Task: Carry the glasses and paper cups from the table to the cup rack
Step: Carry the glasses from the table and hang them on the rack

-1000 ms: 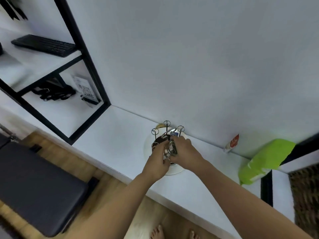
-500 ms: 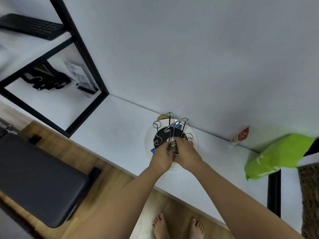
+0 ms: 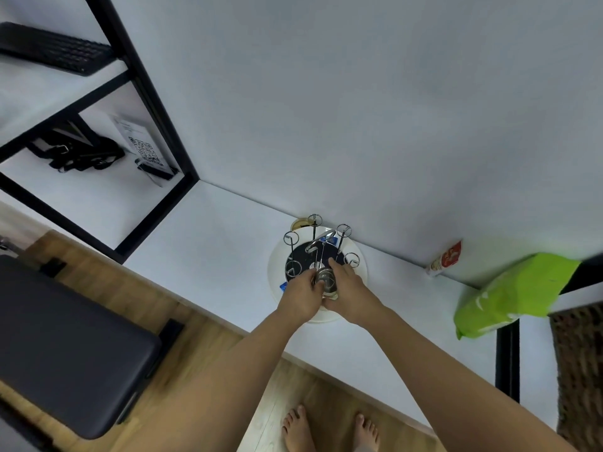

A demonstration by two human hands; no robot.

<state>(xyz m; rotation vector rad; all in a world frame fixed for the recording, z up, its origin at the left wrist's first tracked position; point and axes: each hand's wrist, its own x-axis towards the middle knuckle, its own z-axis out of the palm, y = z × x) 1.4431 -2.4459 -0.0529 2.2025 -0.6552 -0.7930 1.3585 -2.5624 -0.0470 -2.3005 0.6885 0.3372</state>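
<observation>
White tabletop (image 3: 208, 252) carries the cup rack (image 3: 318, 256) against the wall, its wire prongs pointing up. Both hands meet at the rack's near edge, clamped together on one glass (image 3: 327, 282): left hand (image 3: 301, 296) on its left side, right hand (image 3: 350, 288) on its right. The nearest prong seems to stand just behind the glass.

Soft even light; wide-angle warp; blurry edges

I can read no words or numbers here. A card (image 3: 143, 148) on the lower shelf (image 3: 98, 197) carries a QR code; the print on the red-and-white packet (image 3: 445, 259) is too blurred.
</observation>
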